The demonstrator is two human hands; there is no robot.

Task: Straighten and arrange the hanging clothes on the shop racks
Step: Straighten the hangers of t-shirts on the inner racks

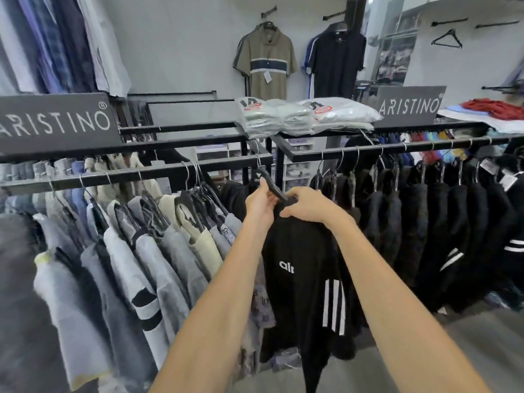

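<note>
A black shirt (pixel 300 268) with white lettering and three white stripes hangs from a black hanger (pixel 270 182) in front of me, between two racks. My left hand (pixel 259 207) grips the hanger's arm just below its hook, which sits at the end of the left rack's rail (pixel 141 175). My right hand (pixel 307 205) pinches the shirt's collar at the hanger's other side. Grey, beige and blue shirts (pixel 136 251) hang crowded on the left rack. Black shirts (pixel 419 217) hang in a row on the right rack's rail (pixel 397 150).
Folded shirts in plastic bags (pixel 297 116) lie stacked on top of the racks. Two brand signs (pixel 54 123) stand on the rack tops. An olive polo (pixel 268 62) and a dark polo (pixel 336 59) hang on the back wall. Folded red clothes (pixel 493 107) lie at the right.
</note>
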